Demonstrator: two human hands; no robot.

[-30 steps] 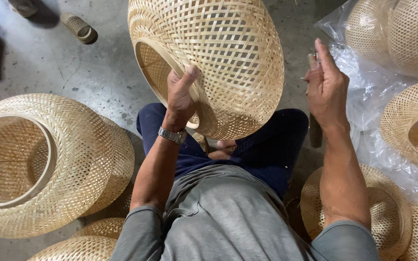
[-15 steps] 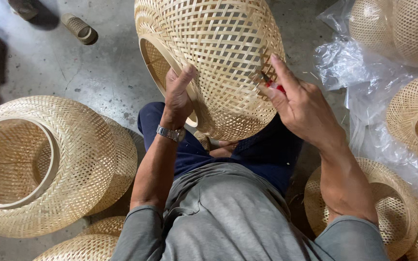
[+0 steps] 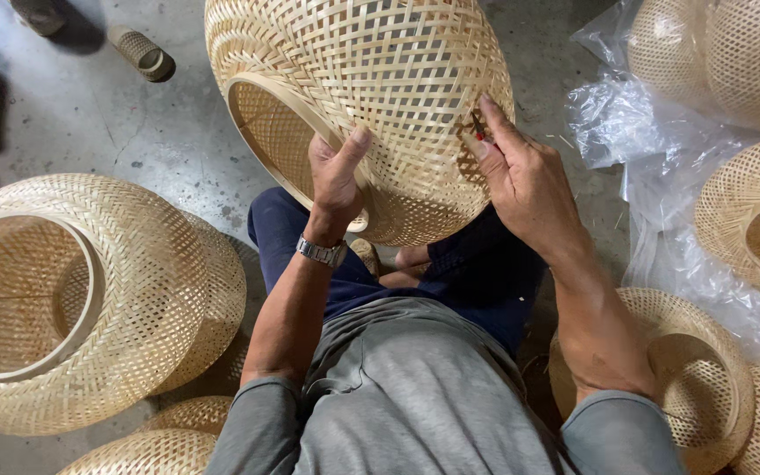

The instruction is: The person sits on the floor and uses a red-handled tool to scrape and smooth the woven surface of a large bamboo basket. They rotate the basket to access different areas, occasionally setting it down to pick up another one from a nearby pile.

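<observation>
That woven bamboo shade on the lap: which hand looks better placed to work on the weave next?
Probably the right hand: its fingers pinch a small red-tipped tool against the bamboo shade. The left hand grips the rim, steadying it.

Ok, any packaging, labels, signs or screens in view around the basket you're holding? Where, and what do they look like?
No labels, signs or screens show.
Clear plastic bag: crumpled, glossy sheet on the floor at right, around and under some woven shades.
The woven bamboo shade gripped by the left hand and touched by the right hand is unwrapped.
</observation>
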